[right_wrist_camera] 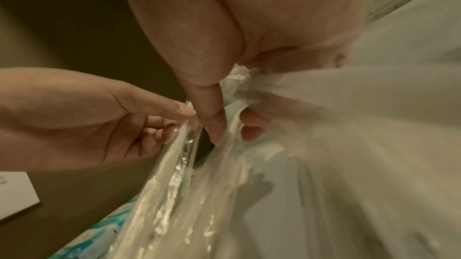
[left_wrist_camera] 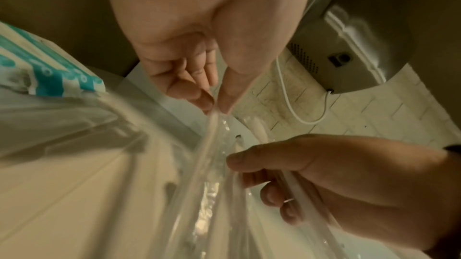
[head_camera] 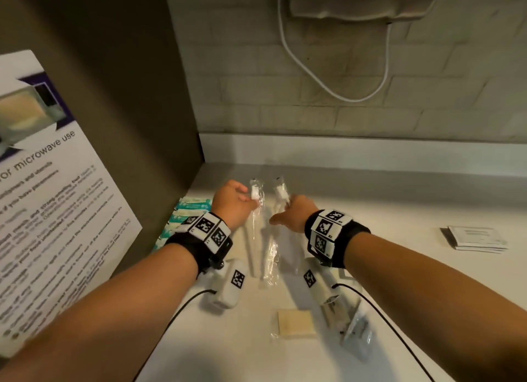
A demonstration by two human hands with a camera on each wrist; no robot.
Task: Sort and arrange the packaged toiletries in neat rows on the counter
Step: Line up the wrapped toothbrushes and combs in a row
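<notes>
Two white toothbrushes in clear plastic wrappers lie lengthwise side by side on the white counter (head_camera: 399,267). My left hand (head_camera: 251,202) pinches the left toothbrush packet (head_camera: 254,194) near its head, thumb and forefinger closed on the wrapper (left_wrist_camera: 212,164) in the left wrist view. My right hand (head_camera: 286,210) grips the right toothbrush packet (head_camera: 281,192), with its fingers (right_wrist_camera: 252,125) curled round the crinkled plastic (right_wrist_camera: 237,77). Both packets are slightly raised at their far ends. The hands are a few centimetres apart.
Teal-and-white packets (head_camera: 185,213) lie against the brown side panel (head_camera: 128,96) on the left. A tan square packet (head_camera: 296,323) and a clear packet (head_camera: 356,327) lie near me. A stack of white sachets (head_camera: 476,239) sits at the right. A cable (head_camera: 328,90) hangs on the tiled wall.
</notes>
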